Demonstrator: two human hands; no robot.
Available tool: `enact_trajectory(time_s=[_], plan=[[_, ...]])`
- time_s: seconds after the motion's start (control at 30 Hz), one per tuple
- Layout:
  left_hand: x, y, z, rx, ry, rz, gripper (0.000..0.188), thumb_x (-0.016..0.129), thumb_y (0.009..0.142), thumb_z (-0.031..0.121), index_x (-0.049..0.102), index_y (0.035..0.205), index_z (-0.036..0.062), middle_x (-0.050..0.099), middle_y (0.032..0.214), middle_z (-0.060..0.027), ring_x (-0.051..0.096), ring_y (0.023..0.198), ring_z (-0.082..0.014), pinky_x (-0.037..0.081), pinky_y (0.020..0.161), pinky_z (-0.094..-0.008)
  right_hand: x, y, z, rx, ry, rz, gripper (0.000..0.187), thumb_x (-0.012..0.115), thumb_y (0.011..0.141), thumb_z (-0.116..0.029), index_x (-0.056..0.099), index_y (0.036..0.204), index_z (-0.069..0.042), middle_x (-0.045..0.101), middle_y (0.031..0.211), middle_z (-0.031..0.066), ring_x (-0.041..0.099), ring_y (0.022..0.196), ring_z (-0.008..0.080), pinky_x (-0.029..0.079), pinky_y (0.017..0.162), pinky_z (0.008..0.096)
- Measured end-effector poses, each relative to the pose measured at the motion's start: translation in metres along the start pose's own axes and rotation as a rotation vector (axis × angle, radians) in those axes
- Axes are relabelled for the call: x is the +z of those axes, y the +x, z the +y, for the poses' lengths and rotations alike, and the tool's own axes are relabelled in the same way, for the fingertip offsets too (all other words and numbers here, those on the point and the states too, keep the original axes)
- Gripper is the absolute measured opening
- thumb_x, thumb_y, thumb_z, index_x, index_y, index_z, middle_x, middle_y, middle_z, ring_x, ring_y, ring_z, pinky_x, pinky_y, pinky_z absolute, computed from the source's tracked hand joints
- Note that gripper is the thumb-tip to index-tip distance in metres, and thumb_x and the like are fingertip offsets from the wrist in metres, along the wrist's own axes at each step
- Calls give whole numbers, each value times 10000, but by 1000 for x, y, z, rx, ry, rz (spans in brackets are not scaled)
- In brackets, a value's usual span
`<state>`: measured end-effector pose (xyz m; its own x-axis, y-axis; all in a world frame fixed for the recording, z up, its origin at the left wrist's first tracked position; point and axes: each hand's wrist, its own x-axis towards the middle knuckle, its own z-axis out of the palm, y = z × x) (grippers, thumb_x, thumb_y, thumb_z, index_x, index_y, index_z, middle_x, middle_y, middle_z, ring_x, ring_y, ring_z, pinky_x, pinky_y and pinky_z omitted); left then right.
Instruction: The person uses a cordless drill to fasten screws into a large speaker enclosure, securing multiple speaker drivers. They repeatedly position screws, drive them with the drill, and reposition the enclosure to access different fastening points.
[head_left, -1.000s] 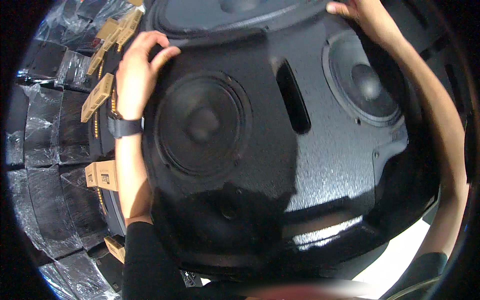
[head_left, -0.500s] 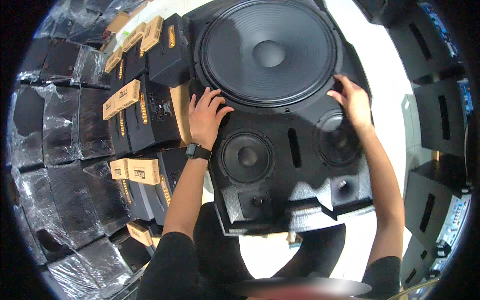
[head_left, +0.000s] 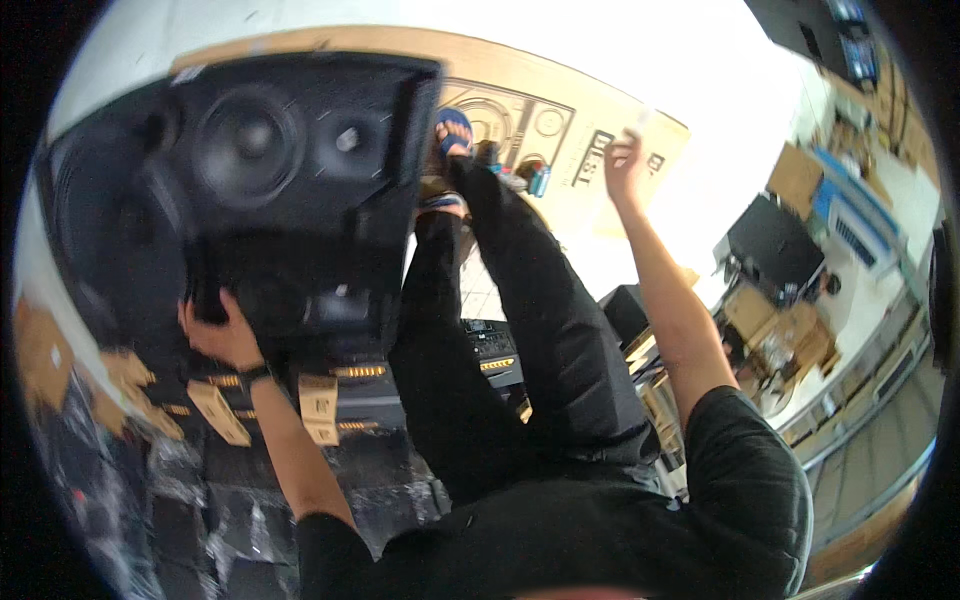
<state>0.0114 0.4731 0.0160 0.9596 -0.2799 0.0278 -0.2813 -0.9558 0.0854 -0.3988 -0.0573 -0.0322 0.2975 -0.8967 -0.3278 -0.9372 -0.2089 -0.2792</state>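
A large black speaker cabinet (head_left: 345, 225), blurred by motion, fills the upper left, its round cones facing me. My left hand (head_left: 225, 335) touches the cabinet's near side with its thumb and fingers apart, a dark watch on the wrist. Held out to the upper right, my right hand (head_left: 624, 165) is away from the cabinet, over a flat brown carton (head_left: 560, 190) printed with speaker outlines. Its fingers look bent but are smeared; a pale streak shows at their tips, and I cannot make out whether it is an object.
Small cartons (head_left: 319, 408) sit on black speaker boxes at the lower left, above plastic-wrapped boxes (head_left: 240, 525). A small blue container (head_left: 540, 180) stands near my sandalled feet (head_left: 453, 130). Rightward are a black box (head_left: 775, 245), open cartons (head_left: 790, 340) and a blue-framed unit (head_left: 855, 220).
The view has swung round, and the cabinet now lies at the left. My right hand has left the speaker and reaches out over the carton; my left hand is still at the cabinet.
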Motion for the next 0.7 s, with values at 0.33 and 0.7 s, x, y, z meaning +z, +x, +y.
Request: enact_trajectory(time_s=[0.33,0.7], plan=[[-43,-188,164,371,-362,-563,321,634,962,117,480,1226,17,459,1463,-276,419,1403,-430,310,1177,-566,248,-59,194,484,-447,-699,803,779,780,-115,434,1503,-164,606,1335,187,571,1293,371,516,1055,478],[2,-297,154,-49,-535,-1177,279,743,812,44,619,1062,60,637,1132,-175,625,1050,-361,499,940,-469,415,-50,214,-393,-537,-431,565,585,927,-104,470,1480,-89,558,1160,186,600,1095,342,508,926,473]])
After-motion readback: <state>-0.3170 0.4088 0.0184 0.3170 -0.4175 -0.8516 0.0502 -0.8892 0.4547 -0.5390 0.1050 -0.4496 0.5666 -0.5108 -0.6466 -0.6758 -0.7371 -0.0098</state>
